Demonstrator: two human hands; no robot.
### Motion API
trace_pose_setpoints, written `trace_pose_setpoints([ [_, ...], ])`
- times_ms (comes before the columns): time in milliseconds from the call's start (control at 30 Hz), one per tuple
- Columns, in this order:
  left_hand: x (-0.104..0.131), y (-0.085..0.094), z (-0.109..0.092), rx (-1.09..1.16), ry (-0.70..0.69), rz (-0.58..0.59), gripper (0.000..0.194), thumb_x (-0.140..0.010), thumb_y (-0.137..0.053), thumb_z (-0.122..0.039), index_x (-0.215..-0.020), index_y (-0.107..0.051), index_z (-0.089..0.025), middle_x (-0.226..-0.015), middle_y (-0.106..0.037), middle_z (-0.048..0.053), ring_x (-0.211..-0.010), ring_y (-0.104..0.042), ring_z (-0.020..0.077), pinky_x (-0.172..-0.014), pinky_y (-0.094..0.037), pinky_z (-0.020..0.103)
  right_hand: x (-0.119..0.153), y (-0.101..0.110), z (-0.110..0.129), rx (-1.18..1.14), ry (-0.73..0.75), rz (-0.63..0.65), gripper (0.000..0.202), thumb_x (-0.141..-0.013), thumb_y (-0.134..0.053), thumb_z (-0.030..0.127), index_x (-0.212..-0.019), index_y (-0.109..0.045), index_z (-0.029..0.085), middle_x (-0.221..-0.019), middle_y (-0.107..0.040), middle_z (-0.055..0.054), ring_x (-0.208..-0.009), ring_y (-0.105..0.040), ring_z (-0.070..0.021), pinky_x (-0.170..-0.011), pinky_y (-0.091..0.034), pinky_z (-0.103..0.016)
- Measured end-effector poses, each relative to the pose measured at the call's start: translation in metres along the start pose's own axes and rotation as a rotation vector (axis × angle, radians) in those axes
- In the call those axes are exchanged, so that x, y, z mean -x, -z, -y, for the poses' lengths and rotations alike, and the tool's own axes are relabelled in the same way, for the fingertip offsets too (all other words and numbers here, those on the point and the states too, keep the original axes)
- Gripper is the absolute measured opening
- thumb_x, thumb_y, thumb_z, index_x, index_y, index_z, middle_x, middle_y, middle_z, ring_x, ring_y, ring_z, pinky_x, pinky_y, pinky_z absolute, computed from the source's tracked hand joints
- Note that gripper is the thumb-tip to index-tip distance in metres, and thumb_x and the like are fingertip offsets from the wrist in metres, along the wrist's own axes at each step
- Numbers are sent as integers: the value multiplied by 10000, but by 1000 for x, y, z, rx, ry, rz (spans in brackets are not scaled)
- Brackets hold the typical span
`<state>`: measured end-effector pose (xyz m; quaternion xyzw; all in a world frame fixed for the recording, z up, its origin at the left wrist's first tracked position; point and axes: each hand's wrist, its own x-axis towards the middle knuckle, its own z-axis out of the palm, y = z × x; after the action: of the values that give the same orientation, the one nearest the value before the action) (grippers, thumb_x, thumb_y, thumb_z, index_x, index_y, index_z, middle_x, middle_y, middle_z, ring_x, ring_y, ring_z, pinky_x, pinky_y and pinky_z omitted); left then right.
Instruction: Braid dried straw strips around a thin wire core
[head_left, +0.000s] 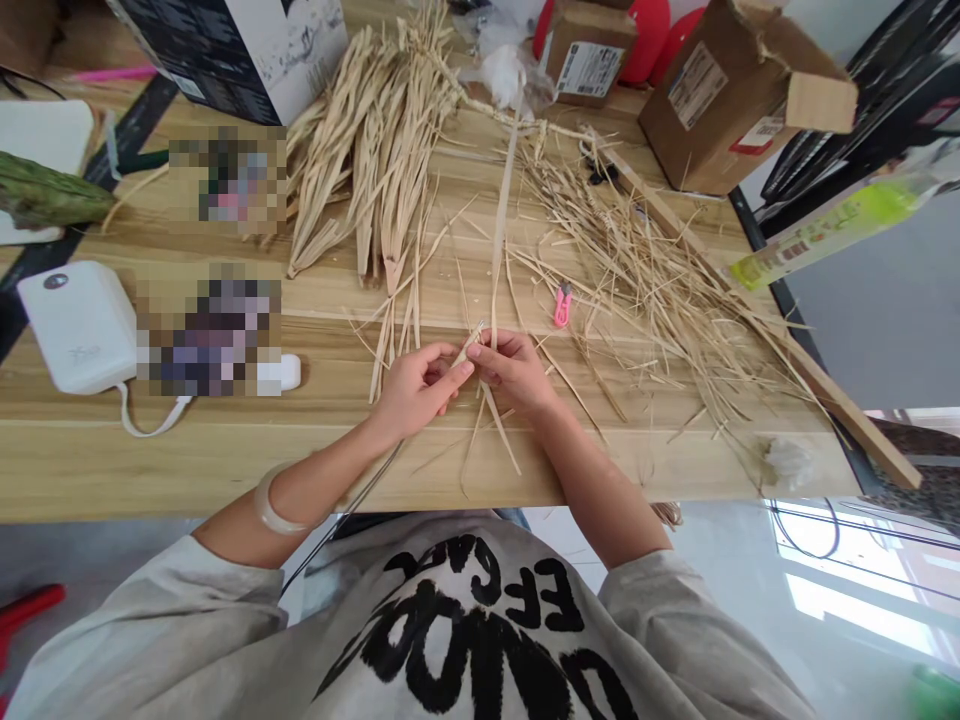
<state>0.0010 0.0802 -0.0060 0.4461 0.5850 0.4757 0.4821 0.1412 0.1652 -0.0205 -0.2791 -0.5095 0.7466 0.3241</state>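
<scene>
My left hand [424,388] is closed on a thin straw-wrapped piece [471,345] whose tip points up and away at the table's middle. Right beside it, my right hand [514,368] pinches a long flat straw strip [501,220] that runs up toward the back of the table. The fingertips of both hands nearly meet. Loose straw ends stick out below the fingers. A thick bundle of dry straw [375,150] lies behind and to the left. Scattered thin straw [645,250] spreads to the right. A small pink clip-like item [562,305] lies just right of my hands.
On the left are a white power bank [79,325] with a cable and a white case [289,371]. Cardboard boxes [720,100] stand at the back right, near a green-labelled bottle [825,235]. A wooden strip [847,415] crosses the right side.
</scene>
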Motion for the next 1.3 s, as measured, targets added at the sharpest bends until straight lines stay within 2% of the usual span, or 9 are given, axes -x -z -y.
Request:
trace_pose_setpoints([
  [100, 1, 0, -1, 7, 26, 8, 396, -834, -665, -480, -1027, -602, -141, -519, -544, -68, -341, -429, 55, -343, -315, 169, 0, 0, 0, 9, -4, 5, 355, -692, -834, 473, -746, -685, 156, -543, -493, 74, -473, -296, -31, -467, -198, -231],
  [267, 1, 1, 0, -27, 35, 18, 494, -882, -615, -439, -1255, -590, -116, -540, -566, -60, -339, -426, 55, -337, -317, 171, -1, -1, 0, -28, -34, -92, 424, -573, -902, 431, -830, -688, 171, -638, -569, 58, -521, -402, -43, -502, -303, -225],
  [400, -1, 2, -1, -28, 34, -15, 570, -911, -579, -370, -1416, -529, -110, -548, -579, -50, -336, -417, 58, -337, -317, 183, -3, 1, -4, -7, -7, -168, 423, -619, -869, 439, -920, -713, 187, -600, -540, 75, -492, -325, -40, -481, -253, -227],
  [500, -2, 2, -1, -6, 54, -27, 575, -906, -581, -347, -1426, -534, -106, -542, -576, -47, -339, -418, 60, -340, -320, 187, -5, 5, -10, 16, 47, -198, 359, -719, -782, 490, -897, -741, 181, -633, -583, 43, -503, -342, -50, -484, -264, -232],
  [700, -3, 3, 0, 33, 60, -37, 582, -895, -592, -346, -1422, -537, -106, -543, -574, -49, -353, -432, 60, -351, -328, 188, -6, 7, -13, 57, 108, -266, 463, -799, -654, 636, -830, -756, 186, -778, -668, -34, -756, -583, -129, -681, -469, -265],
  [833, -6, 3, -1, 66, 73, -59, 620, -895, -581, -313, -1469, -479, -103, -523, -552, -66, -343, -425, 61, -340, -303, 187, -2, 4, -8, 55, 206, -310, 452, -861, -596, 634, -916, -768, 220, -721, -595, 10, -560, -479, -72, -534, -386, -246],
  [967, -7, 3, -1, 87, 77, -69, 616, -886, -587, -303, -1458, -476, -103, -513, -551, -68, -335, -419, 61, -334, -290, 189, 0, 0, -6, 17, 265, -322, 379, -797, -701, 605, -843, -753, 232, -781, -655, -4, -516, -490, -67, -486, -397, -265],
  [1100, -8, 3, 0, 124, 85, -73, 614, -865, -603, -324, -1431, -479, -120, -506, -560, -71, -320, -429, 66, -326, -280, 187, -1, -3, -5, -21, 282, -356, 342, -684, -819, 540, -820, -756, 232, -834, -714, -30, -656, -634, -129, -620, -547, -319],
  [1300, -8, 2, -1, 115, 122, -80, 592, -863, -575, -319, -1406, -480, -105, -500, -583, -59, -297, -422, 69, -321, -278, 183, 4, -6, -1, 105, 334, -387, 192, -663, -843, 377, -733, -732, 236, -813, -717, -24, -719, -685, -167, -710, -586, -370],
])
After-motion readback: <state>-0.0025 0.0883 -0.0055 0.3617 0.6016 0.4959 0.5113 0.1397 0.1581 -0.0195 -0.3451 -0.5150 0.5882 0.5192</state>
